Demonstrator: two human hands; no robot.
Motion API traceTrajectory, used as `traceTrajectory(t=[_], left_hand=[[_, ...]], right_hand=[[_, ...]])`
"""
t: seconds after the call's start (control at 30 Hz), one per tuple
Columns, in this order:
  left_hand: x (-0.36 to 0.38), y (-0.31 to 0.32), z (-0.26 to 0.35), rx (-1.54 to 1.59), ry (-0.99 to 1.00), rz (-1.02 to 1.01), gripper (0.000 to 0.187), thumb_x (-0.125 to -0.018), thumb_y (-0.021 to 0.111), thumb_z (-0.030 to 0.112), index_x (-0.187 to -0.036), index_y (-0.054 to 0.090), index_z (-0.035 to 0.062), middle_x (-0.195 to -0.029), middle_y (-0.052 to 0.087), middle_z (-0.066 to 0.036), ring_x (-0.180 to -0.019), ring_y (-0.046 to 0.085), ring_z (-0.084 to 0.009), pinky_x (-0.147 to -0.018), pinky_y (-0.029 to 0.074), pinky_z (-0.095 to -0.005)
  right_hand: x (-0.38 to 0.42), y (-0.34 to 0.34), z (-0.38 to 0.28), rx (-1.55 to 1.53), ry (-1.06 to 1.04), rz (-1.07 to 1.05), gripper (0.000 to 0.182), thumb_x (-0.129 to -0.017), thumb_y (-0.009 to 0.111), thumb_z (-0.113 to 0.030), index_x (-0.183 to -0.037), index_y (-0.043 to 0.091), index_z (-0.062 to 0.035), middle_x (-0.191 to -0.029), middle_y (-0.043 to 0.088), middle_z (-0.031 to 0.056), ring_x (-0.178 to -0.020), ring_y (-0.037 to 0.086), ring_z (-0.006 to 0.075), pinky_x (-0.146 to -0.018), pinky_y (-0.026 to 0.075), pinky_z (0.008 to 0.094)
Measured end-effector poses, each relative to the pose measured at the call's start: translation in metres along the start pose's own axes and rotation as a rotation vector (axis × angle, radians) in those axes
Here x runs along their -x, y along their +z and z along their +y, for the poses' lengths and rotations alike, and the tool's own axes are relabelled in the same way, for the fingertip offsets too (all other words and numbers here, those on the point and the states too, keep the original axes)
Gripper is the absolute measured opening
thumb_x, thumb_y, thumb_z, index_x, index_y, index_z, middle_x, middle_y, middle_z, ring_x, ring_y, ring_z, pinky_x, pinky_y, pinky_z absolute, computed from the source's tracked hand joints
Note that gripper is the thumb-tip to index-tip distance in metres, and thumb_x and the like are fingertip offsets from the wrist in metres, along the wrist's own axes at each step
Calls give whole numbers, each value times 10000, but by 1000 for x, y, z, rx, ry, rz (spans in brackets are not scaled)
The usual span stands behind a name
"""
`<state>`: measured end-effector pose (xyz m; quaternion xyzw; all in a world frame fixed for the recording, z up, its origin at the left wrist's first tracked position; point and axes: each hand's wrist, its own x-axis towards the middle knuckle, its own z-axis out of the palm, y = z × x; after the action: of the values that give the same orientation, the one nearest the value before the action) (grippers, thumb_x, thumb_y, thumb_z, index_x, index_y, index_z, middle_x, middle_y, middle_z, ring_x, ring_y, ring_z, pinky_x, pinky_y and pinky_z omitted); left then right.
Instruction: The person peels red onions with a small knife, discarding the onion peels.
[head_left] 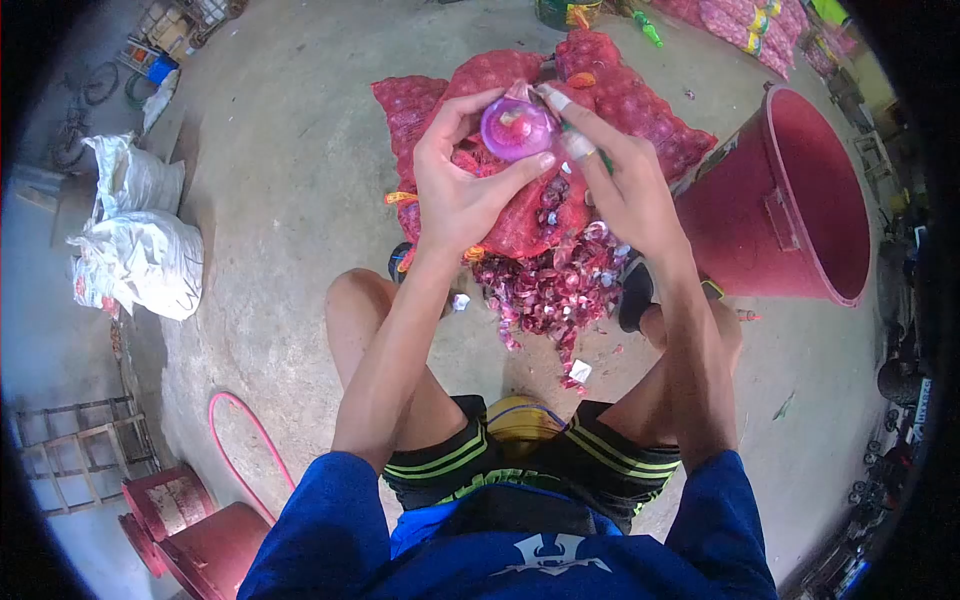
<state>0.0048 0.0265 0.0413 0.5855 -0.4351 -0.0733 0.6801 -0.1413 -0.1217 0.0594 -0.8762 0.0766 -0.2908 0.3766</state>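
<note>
My left hand [455, 170] is closed around a peeled, shiny purple onion [515, 128], with the thumb below it and the fingers at its upper left. The onion's cut end faces up toward me. At its right side is my right hand [625, 170], fingertips near the onion's top and white tape wrapped round some fingers. Bits of a green-handled tool [606, 162] show between those fingers; its working end is hidden. Below both hands, a red mesh sack [530, 215] lies with loose onions at its mouth. A heap of purple onion skins [550, 295] spreads on the floor between my feet.
Full red mesh sacks [640, 90] lie just beyond my hands. A large red bin [745, 215] leans at the right. White sacks [140, 250] stand at left, with red containers [215, 550] at lower left. More pink sacks [745, 25] lie at the far right.
</note>
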Motion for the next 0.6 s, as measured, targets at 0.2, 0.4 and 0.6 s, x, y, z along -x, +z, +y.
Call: traceTrajectory(t=[0.2,0.4,0.6], left_hand=[[4,5,1,170,-12,-74,740,-750,940,-47,-1407,602,-10,-1393,667,-129,-1261,660,-198,-1126,528,-363],[0,0,-6,311,-10,135,770,-702,984,11,-1372,605,-14,-1294,685,-97,-1155,690,-194,-1066,548,-354],[0,-4,-7,54,18,232,691,-696,986,39,-1279,615,29,-1164,710,-71,-1088,689,-175,-1014,543,-357]], right_hand=[[-7,3,28,-154,124,114,423,-1103,582,-192,-1514,626,-102,-880,716,224,-665,627,221,-744,552,381],[-2,-5,30,-33,258,14,449,-1108,563,-215,-1530,600,-70,-826,718,141,-700,610,178,-775,547,366],[2,-3,-15,-226,157,-72,581,-1031,594,-137,-1602,513,-59,-778,683,153,-657,638,232,-721,542,362]])
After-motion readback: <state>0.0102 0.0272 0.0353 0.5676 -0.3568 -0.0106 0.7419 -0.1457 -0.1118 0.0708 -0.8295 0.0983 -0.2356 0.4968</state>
